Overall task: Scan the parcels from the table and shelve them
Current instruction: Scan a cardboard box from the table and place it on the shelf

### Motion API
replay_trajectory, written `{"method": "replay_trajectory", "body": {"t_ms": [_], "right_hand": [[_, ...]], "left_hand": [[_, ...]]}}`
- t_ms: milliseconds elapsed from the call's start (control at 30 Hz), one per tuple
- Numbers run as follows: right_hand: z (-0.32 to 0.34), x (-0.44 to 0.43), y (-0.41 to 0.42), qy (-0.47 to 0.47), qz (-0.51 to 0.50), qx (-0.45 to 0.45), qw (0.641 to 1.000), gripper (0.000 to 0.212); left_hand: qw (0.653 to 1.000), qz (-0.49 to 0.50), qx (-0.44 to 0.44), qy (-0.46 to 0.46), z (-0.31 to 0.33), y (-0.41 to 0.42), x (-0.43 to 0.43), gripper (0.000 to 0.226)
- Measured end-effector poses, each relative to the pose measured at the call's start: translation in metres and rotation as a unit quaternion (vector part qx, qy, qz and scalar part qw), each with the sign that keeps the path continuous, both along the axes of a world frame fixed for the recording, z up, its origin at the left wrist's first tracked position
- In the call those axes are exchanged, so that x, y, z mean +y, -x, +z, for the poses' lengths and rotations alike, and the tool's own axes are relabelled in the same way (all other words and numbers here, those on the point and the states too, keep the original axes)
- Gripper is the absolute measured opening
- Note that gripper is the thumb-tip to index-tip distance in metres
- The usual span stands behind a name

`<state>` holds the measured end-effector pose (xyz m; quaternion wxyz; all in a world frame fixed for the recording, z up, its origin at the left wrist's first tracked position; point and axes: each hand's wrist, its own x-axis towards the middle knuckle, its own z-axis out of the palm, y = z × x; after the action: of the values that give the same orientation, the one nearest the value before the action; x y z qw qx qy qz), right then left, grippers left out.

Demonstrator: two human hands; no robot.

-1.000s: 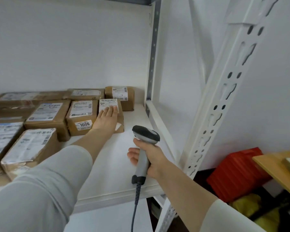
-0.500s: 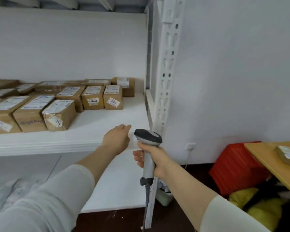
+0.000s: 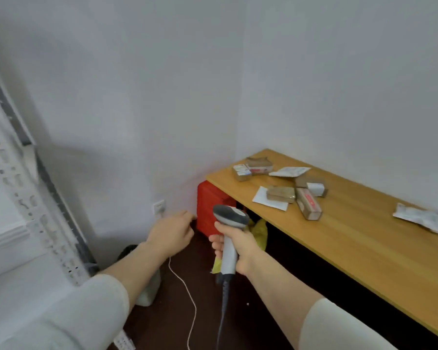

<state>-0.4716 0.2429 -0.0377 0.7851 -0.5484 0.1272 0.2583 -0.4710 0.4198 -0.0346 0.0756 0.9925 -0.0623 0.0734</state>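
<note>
The right hand [image 3: 235, 246] grips a grey barcode scanner [image 3: 230, 218] upright. The left hand [image 3: 171, 232] hangs beside it, fingers loosely curled, holding nothing. Several parcels [image 3: 281, 194] lie scattered on the wooden table [image 3: 364, 248] at right.

Nothing can be read: the white labels [image 3: 315, 188] and a red-printed label [image 3: 309, 202] on the parcels [image 3: 281, 194] on the table [image 3: 364, 243], right of centre, are too blurred to make out
</note>
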Motion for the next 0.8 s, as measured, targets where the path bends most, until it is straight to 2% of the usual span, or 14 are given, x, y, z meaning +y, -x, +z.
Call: {"method": "replay_trajectory", "body": {"t_ms": [133,433,700,800], "right_hand": [[-0.004,-0.082,-0.013,-0.018,-0.105,0.015,0.994,0.014],[-0.024,-0.184,-0.083,0.026,-0.252,0.061,0.965,0.02],[-0.047,-0.196,-0.259,0.038,-0.288,0.085,0.953,0.021],[-0.051,-0.187,-0.332,0.05,-0.276,0.101,0.955,0.017]], "left_hand": [[0.995,-0.098,-0.005,-0.009,-0.006,-0.047,-0.078,0.04],[0.979,-0.193,0.059,-0.001,-0.031,-0.181,-0.18,0.041],[0.98,-0.147,0.127,0.048,-0.065,-0.385,-0.201,0.043],[0.979,-0.127,0.155,0.032,-0.076,-0.46,-0.194,0.051]]}}
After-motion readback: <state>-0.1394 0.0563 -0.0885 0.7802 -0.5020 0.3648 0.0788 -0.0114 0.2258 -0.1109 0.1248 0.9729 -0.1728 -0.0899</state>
